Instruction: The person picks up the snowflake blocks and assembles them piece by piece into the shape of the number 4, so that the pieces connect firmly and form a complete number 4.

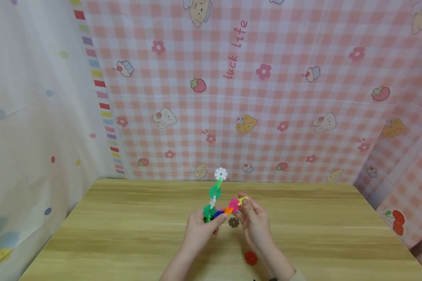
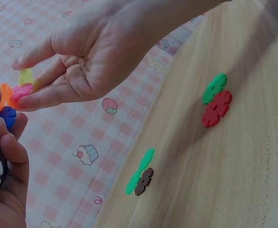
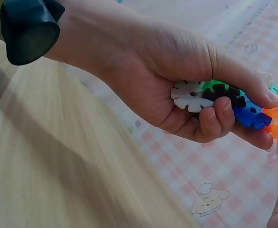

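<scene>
A chain of interlocked plastic snowflake discs runs between both hands, above the table. My left hand [image 1: 198, 230] grips it near a green disc [image 1: 209, 211], a blue disc [image 3: 252, 117] and an orange disc [image 1: 228, 211]. A black disc [image 3: 223, 94] and a white disc [image 3: 192, 96] lie in that hand's curled fingers. From there, one branch rises past another green disc [image 1: 215, 191] to a white end disc [image 1: 220, 174]. My right hand [image 1: 258, 224] pinches a yellow disc [image 1: 243, 200] by the pink disc [image 1: 234, 205], at the other end.
On the wooden table [image 1: 126, 234] lie a brown disc [image 1: 233, 222] and a red disc [image 1: 251, 258]. Green discs [image 2: 140, 171] lie beside the brown one, and a green disc [image 2: 215, 89] beside the red one. A pink checked cloth [image 1: 285, 97] hangs behind the table.
</scene>
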### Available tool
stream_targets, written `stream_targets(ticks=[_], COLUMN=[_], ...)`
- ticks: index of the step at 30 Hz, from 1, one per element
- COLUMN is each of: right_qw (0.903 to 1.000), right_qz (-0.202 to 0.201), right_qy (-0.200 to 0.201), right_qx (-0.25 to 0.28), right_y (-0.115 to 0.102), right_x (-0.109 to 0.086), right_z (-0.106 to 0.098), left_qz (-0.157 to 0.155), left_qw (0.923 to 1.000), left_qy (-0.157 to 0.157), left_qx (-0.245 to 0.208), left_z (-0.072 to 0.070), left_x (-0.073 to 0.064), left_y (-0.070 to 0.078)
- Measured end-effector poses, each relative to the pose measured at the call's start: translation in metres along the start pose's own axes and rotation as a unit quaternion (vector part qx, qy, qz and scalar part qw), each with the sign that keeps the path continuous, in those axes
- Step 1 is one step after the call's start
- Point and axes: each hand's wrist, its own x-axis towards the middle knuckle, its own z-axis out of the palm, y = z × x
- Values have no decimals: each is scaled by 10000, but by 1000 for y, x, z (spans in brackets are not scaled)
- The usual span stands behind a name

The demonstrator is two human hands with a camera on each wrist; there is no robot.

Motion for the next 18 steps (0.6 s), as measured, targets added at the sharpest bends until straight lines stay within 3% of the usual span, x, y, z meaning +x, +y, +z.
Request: stream_targets(ticks=[8,13,16,18], right_qw=[9977,9917,9755,9522], right_qz=[160,572,932,1016], right_qy=[-423,-486,-834,-1283], right_qx=[-497,-1048,-1807,-2581], right_y=[-10,-22,-32,-38], right_x=[4,7,9,10], right_z=[-3,-23,-50,-70], left_qz=[6,53,61,83], left_qw=[10000,10000,10000,9999], left_qy=[7,-41,-47,-65], left_qx=[55,-47,-58,-36], left_z=[-6,-8,-9,-10], left_x=[2,2,2,3], left_y=[-3,-1,1,2])
